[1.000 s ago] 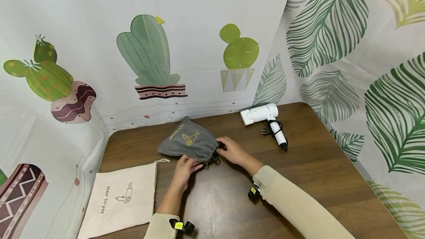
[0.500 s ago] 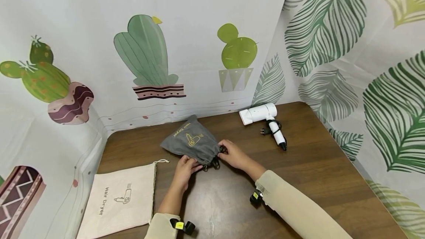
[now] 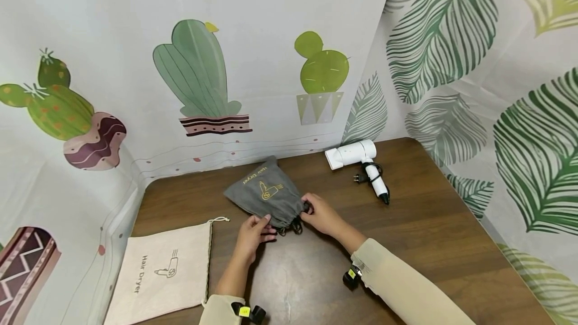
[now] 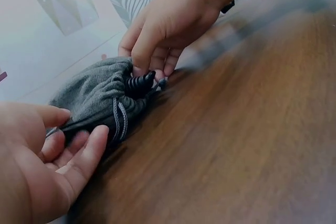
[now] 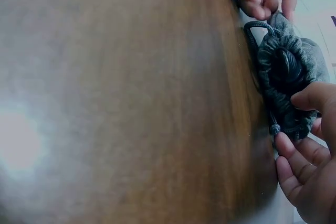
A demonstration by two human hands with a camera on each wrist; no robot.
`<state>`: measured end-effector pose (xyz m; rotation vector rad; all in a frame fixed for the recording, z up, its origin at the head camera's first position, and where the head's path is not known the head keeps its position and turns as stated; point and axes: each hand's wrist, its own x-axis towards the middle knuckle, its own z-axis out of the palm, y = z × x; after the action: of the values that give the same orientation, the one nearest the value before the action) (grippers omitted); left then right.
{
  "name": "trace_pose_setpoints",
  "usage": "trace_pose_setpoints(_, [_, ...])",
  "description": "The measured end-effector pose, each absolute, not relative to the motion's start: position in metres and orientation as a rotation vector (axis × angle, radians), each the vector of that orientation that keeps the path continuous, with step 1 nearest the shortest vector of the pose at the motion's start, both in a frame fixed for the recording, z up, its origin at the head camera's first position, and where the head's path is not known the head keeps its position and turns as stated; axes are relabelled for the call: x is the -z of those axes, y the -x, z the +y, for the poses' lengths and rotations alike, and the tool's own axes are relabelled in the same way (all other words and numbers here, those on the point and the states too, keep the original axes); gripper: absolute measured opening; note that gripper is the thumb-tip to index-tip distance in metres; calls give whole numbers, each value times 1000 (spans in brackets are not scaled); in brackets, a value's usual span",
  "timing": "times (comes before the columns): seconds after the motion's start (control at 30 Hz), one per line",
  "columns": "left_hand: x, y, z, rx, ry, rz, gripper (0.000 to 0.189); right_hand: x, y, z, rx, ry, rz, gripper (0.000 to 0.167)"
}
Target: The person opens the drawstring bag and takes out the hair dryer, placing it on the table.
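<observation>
A grey drawstring bag [image 3: 266,192], printed with a hair dryer drawing and "Hair Dryer", lies on the table with its gathered mouth toward the person. My left hand [image 3: 254,234] pinches the left side of the mouth, thumb on top. At the right side, my right hand [image 3: 321,214] pinches the rim; its thumb [image 5: 310,97] reaches into the opening in the right wrist view. Inside the mouth shows a black ribbed piece [image 4: 140,83], while the rest of the contents is hidden. Dark drawstrings [image 4: 121,119] hang from the gathered cloth.
A white hair dryer [image 3: 352,154] with its black cord wrapped round the handle lies at the back right. Flat on the left is a cream drawstring bag [image 3: 158,270]. Printed curtains [image 3: 266,64] stand behind the brown table [image 3: 433,214].
Between both hands, the grey bag has shifted slightly right and toward the person, turning a little. The right hand has moved along with it; the cream bag and white dryer stay put.
</observation>
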<state>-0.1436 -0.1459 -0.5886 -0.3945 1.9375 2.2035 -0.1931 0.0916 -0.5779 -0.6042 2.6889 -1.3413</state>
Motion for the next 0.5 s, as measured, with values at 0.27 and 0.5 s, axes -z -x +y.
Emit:
trace_pose_setpoints(0.27, [588, 131, -140, -2119, 257, 1997, 13, 584, 185, 93, 1360, 591, 2768, 27])
trace_pose_setpoints(0.5, [587, 125, -136, -2068, 198, 2038, 21, 582, 175, 92, 1358, 478, 2784, 28])
